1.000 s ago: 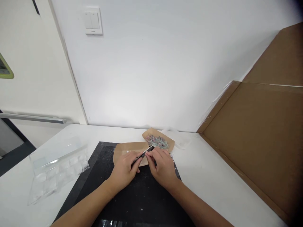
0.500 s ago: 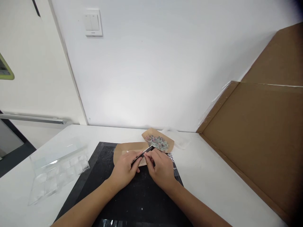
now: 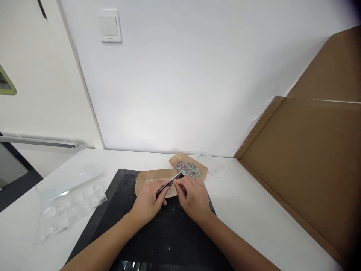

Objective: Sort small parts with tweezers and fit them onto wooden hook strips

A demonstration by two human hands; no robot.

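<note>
A thin dark strip-like object [image 3: 178, 176] with a pale edge slants up to the right between my hands. My left hand [image 3: 149, 197] grips its lower end between thumb and fingers. At its upper part, the thumb and fingertips of my right hand [image 3: 195, 197] are pinched together; whatever they hold is too small to make out. Beneath my hands lies a brown paper tray [image 3: 142, 180], partly covered by them. Behind it, a second brown tray [image 3: 203, 170] holds many small greenish and pinkish wrapped pieces [image 3: 188, 168].
The black mat [image 3: 160, 241] lies under my forearms on the white table [image 3: 242, 210]. A clear compartment box [image 3: 67, 207] with its lid raised is at the left. Thin clear plastic [image 3: 216, 165] lies near the wall. Large cardboard [image 3: 307, 162] stands at the right.
My right hand has shifted slightly to the right along the dark object, showing more of its upper part. My left hand has stayed almost in place.
</note>
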